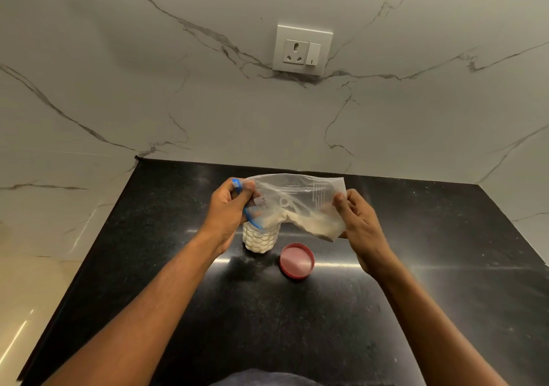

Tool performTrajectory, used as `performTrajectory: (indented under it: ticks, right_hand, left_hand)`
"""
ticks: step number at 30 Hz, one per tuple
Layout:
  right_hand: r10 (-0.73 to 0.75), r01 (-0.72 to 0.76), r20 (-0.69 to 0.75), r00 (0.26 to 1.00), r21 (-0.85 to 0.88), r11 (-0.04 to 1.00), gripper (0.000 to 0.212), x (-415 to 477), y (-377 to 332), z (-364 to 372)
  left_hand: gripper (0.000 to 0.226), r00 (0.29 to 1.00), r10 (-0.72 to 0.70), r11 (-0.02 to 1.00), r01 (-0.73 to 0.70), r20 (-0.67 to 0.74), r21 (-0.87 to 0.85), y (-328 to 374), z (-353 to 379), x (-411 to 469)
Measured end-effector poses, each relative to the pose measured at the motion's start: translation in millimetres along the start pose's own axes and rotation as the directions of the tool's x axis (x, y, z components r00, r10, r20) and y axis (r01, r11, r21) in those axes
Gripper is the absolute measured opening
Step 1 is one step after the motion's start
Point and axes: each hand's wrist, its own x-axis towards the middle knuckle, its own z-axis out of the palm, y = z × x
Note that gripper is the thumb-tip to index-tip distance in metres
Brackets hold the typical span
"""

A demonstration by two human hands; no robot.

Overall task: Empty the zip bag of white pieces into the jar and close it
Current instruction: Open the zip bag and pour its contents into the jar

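Your left hand (228, 207) pinches the zip bag (300, 189) at its blue mouth, right over the jar (258, 240). Your right hand (361, 222) pinches the far bottom corner. White pieces (315, 225) sag mid-bag and the jar looks nearly full. Lift the right corner higher and pour slowly. The red lid (297, 261) lies just beside the jar on the surface (416, 296), with nothing blocking it.

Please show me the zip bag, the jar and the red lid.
Clear plastic zip bag with blue seal (297, 191): head view, its empty upper panel.
Clear scale-patterned jar of white pieces (258, 240): head view, its side wall.
Round red plastic lid (297, 261): head view, its middle.
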Motion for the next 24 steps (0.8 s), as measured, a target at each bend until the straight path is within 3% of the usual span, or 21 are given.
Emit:
performTrajectory:
  ticks: [4, 6, 9, 11, 12, 14, 17, 19, 22, 24]
  right_hand:
    - [-0.122, 0.122, -0.055, 0.991, -0.009, 0.993, 0.029, 0.8, -3.2, 5.5]
    - [-0.152, 0.151, -0.057, 0.987, -0.017, 0.988, 0.034, 4.2, -8.0, 6.2]
    - [-0.168, 0.167, -0.053, 0.984, -0.02, 0.986, 0.038, 10.6, -10.8, 5.2]
    - [-0.161, 0.16, -0.049, 0.986, -0.017, 0.987, 0.034, 13.1, -10.0, 3.8]
    - [-0.156, 0.155, -0.045, 0.987, -0.015, 0.988, 0.033, 13.8, -9.8, 3.1]
    - [-0.16, 0.16, -0.03, 0.987, 0.005, 0.987, 0.031, 14.8, -10.2, 2.3]
    - [-0.193, 0.194, -0.022, 0.981, 0.037, 0.98, 0.027, 16.5, -12.9, 0.8]
    - [-0.211, 0.212, -0.031, 0.977, 0.036, 0.977, 0.026, 16.8, -13.2, -1.3]
    - [-0.172, 0.172, -0.013, 0.985, 0.043, 0.984, 0.022, 14.1, -4.4, -4.9]
    - [-0.106, 0.106, 0.011, 0.994, 0.038, 0.994, 0.031, 10.0, 9.7, -4.6]
  left_hand:
    - [0.015, 0.995, 0.089, 0.986, -0.082, -0.043, 0.147, 5.7, -1.3, -1.5]
    - [0.035, 0.985, 0.162, 0.927, -0.13, -0.061, 0.351, 11.0, -3.2, -2.2]
    - [0.076, 0.918, 0.393, 0.621, -0.215, -0.062, 0.754, 30.4, -2.0, -5.6]
    - [0.079, 0.798, 0.585, 0.362, -0.419, 0.147, 0.832, 52.4, 11.2, -8.1]
    - [0.074, 0.755, 0.588, 0.265, -0.519, 0.29, 0.813, 63.2, 21.3, -7.2]
    - [0.063, 0.725, 0.427, 0.167, -0.651, 0.541, 0.741, 78.6, 46.7, -1.9]
    - [0.04, 0.725, 0.179, 0.131, -0.688, 0.666, 0.714, 89.1, 80.6, 6.9]
    - [0.023, 0.737, 0.156, 0.162, -0.676, 0.658, 0.719, 91.9, 92.7, 11.5]
    - [0.02, 0.754, 0.172, 0.236, -0.656, 0.634, 0.717, 90.5, 98.2, 15.6]
    - [0.021, 0.757, 0.16, 0.26, -0.652, 0.634, 0.713, 89.1, 98.9, 14.8]
